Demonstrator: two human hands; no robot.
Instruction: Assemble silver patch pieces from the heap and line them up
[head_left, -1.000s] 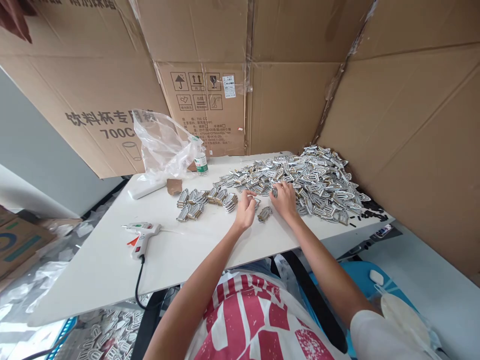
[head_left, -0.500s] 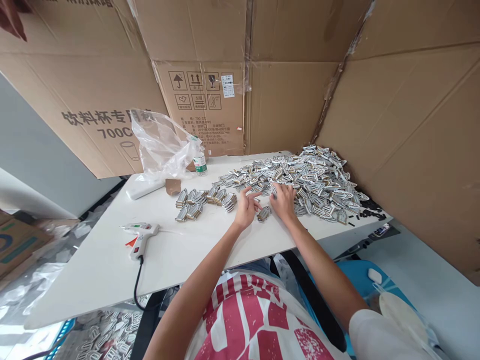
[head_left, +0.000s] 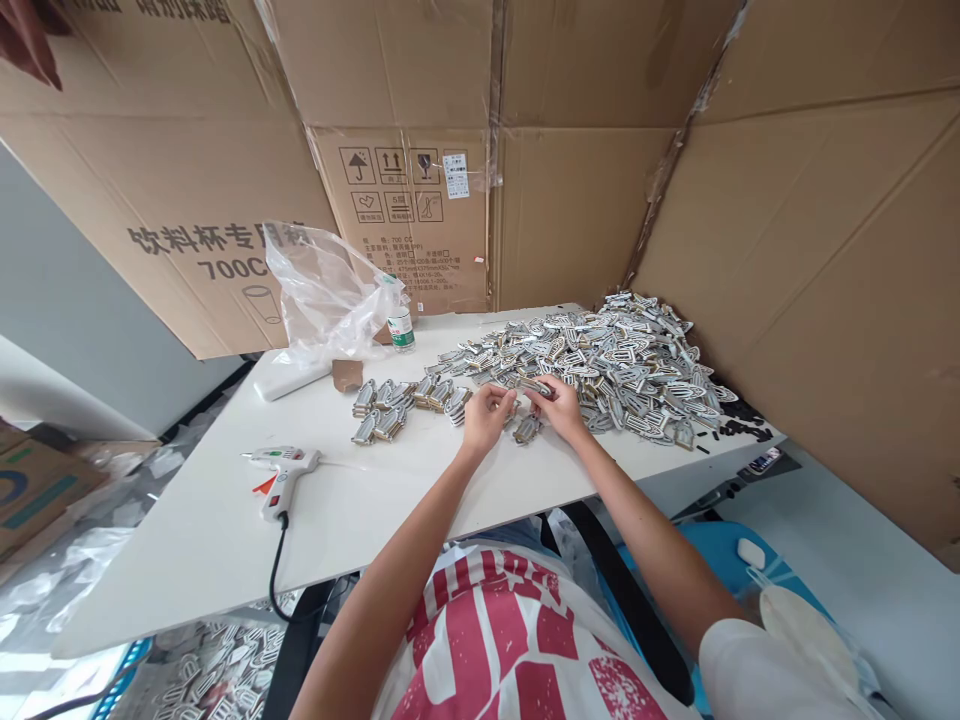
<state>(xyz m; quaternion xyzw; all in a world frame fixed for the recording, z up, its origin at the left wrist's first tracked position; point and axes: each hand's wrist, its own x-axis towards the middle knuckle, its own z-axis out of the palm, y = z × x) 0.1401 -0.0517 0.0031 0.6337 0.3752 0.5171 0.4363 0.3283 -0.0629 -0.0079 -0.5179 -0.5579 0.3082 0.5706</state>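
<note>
My right hand [head_left: 564, 412] is closed around a small silver slotted metal piece [head_left: 534, 386], pinched between thumb and fingers at the near edge of a large heap of like pieces [head_left: 622, 360]. Facing it, my left hand [head_left: 484, 422] has thumb and fingertips drawn together; what they pinch, if anything, is too small to make out. On the white table below and between both hands lies a short stack of the same pieces [head_left: 527, 430]. To the left of my left hand stand several more neat stacks [head_left: 388, 422].
A white glue gun [head_left: 285, 475] with a black cord lies on the table [head_left: 187, 540] at left. Behind it are a clear plastic bag [head_left: 322, 290], a small bottle [head_left: 401, 330] and a cardboard scrap [head_left: 347, 375]. Cardboard walls [head_left: 585, 210] enclose the back and right. Black bits [head_left: 742, 425] lie by the heap.
My right hand has drawn slightly back from the heap, now with a metal piece in its fingers. My left hand's spread fingers have come together, and it sits slightly lower and to the left.
</note>
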